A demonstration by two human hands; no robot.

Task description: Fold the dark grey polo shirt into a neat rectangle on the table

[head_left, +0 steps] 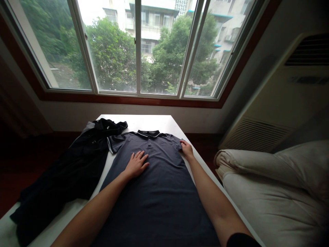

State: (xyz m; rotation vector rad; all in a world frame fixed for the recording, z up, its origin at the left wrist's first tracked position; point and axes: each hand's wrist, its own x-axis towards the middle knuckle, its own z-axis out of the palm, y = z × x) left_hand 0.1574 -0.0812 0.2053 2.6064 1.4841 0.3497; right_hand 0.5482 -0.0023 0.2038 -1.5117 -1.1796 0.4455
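Observation:
A dark grey polo shirt lies spread front side up on the white table, its black collar with a pale edge toward the window. My left hand rests flat on the chest of the shirt, left of the button placket, fingers spread. At the shirt's right sleeve, my right hand has its fingers closed on the sleeve's end. The other sleeve lies out to the left, its cuff striped in white. Below the chest the shirt runs toward me between my forearms.
Black clothing lies heaped along the table's left side and hangs over its edge. To the right stands a pale cushioned sofa, with a large vented unit behind it. A sliding window is beyond the table.

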